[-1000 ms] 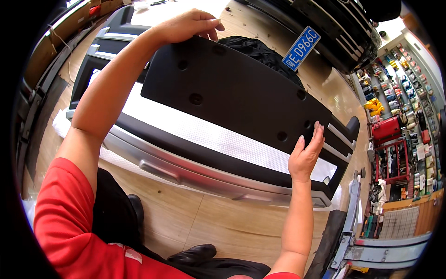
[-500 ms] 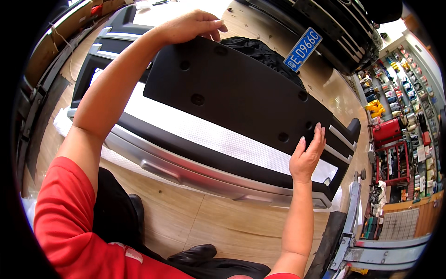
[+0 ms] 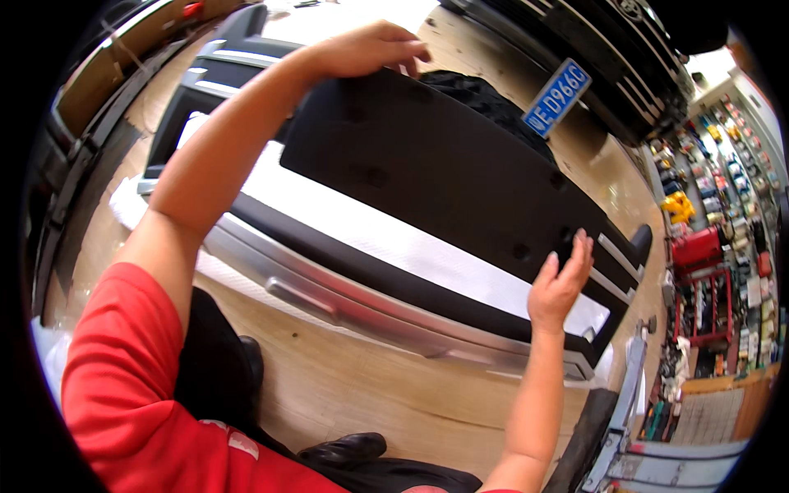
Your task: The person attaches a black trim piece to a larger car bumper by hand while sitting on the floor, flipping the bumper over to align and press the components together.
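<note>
A large black panel [image 3: 444, 172] with several round recesses lies tilted over a black-and-silver car bumper [image 3: 394, 326]. My left hand [image 3: 374, 51] reaches over the panel's far left corner. Its fingers are loosely bent and apart, hanging past the edge, with the palm side toward the panel. At the panel's near right end, my right hand [image 3: 561, 287] is upright with fingers stretched and thumb apart. Its palm side faces the panel; whether it presses on it I cannot tell. White padded sheeting [image 3: 394, 246] shows through the bumper's opening.
A dark car front [image 3: 567, 57] with a blue number plate [image 3: 558, 97] stands beyond the bumper. Black crumpled material [image 3: 477, 94] sits behind the panel. Grey metal lift arms [image 3: 657, 460] are at lower right, near shelves of goods and a red rack [image 3: 704, 308].
The whole view has shifted, so the bumper, panel and both arms appear slightly farther right and lower. My hands keep about the same places at the panel.
</note>
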The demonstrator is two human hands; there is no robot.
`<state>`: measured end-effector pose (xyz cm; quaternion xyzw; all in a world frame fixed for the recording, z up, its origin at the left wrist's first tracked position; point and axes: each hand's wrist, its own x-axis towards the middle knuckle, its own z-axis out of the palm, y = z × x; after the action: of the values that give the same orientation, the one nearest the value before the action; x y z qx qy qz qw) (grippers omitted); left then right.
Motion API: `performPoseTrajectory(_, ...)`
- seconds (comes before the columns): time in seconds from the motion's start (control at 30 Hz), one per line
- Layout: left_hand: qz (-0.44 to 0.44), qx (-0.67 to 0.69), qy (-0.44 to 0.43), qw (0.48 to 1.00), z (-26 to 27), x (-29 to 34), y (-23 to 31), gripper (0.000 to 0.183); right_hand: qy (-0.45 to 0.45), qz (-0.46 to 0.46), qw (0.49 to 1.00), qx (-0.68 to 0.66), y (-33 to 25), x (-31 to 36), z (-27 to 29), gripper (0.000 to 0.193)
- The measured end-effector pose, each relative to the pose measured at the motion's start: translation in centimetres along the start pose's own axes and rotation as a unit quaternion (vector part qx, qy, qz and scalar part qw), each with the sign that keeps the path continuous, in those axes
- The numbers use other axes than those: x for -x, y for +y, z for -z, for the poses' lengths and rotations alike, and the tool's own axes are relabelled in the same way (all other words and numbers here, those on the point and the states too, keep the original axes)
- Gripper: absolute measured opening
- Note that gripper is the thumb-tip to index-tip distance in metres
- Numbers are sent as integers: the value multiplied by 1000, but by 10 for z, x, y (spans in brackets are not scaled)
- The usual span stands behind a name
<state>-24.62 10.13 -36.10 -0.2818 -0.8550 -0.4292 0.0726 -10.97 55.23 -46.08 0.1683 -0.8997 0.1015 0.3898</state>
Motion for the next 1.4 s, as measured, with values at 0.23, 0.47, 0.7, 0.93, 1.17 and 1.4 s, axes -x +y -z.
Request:
performPoseTrajectory(0.23, 26, 22, 0, 999, -5, 1, 17, 48, 2, 13, 1000, 14, 0, 3, 5, 51)
performPoseTrajectory(0.47, 28, 49, -3, 998, -2, 2, 11, 48, -2, 13, 1000, 1, 0, 1, 2, 50)
performPoseTrajectory(0.7, 37, 37, -6, 999, -1, 2, 15, 47, -6, 13, 1000, 3, 1, 1, 4, 50)
performPoseTrajectory(0.93, 37, 31, -5, 999, -1, 2, 17, 48, -2, 19, 1000, 6, 2, 1, 5, 49)
performPoseTrajectory(1.17, 29, 32, -3, 999, -3, 2, 15, 47, -3, 20, 1000, 6, 1, 1, 5, 49)
performPoseTrajectory(1.4, 20, 28, 1, 999, -4, 1, 14, 47, -2, 21, 1000, 7, 1, 1, 5, 49)
